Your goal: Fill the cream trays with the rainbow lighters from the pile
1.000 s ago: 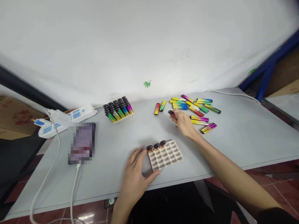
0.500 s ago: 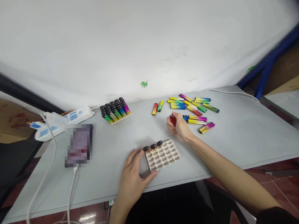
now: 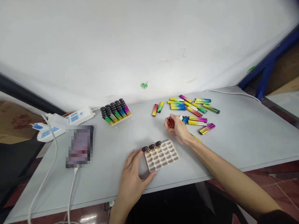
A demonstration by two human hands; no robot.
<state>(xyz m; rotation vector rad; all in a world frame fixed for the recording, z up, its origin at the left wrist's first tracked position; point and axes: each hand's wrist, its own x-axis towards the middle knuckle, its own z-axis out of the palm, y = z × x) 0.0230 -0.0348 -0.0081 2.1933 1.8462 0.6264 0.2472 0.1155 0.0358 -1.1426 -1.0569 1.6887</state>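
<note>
My left hand (image 3: pixel 132 179) holds the cream tray (image 3: pixel 163 164) by its left end, forefinger at the upper left corner and thumb along the near edge. The tray has rows of oval holes. Three black-capped sticks (image 3: pixel 152 147) stand upright in its far row, at the left. Above and right of the tray, my right hand (image 3: pixel 179 129) is closed around a shiny red stick (image 3: pixel 171 122) with a dark end; most of it is hidden by the fingers. Beside this hand lie loose shiny sticks (image 3: pixel 197 119) in several colours.
A second tray (image 3: pixel 116 123), full of upright black-capped sticks (image 3: pixel 116 110), stands against the wall. Two loose sticks (image 3: pixel 154 109) lie right of it. At the left are a phone (image 3: pixel 80 146) with a white cable (image 3: pixel 72 189) and a power strip (image 3: pixel 74 116).
My right hand has shifted slightly left with the red stick, and a yellow stick now shows beside its wrist. My left hand stays at the tray.
</note>
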